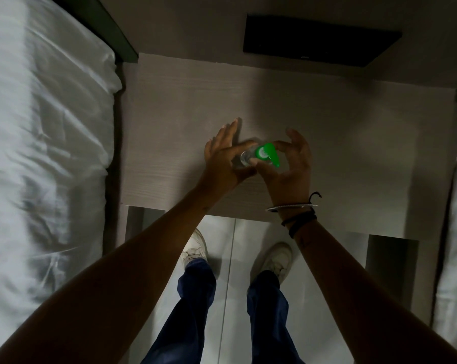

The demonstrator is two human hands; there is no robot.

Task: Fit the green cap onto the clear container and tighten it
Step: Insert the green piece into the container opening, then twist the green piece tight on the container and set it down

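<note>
The scene is dim and low in contrast, with the brightest patches on the crumpled white bed sheet (pixel 46 143) at the left of the frame and the pale glossy floor (pixel 230 258) at lower centre. Soft shadows fall across the pale wood-grain desk (pixel 174 106), darkest at right. Wide-angle distortion bends the edges, and the sheet looks smeared by blur.
</note>
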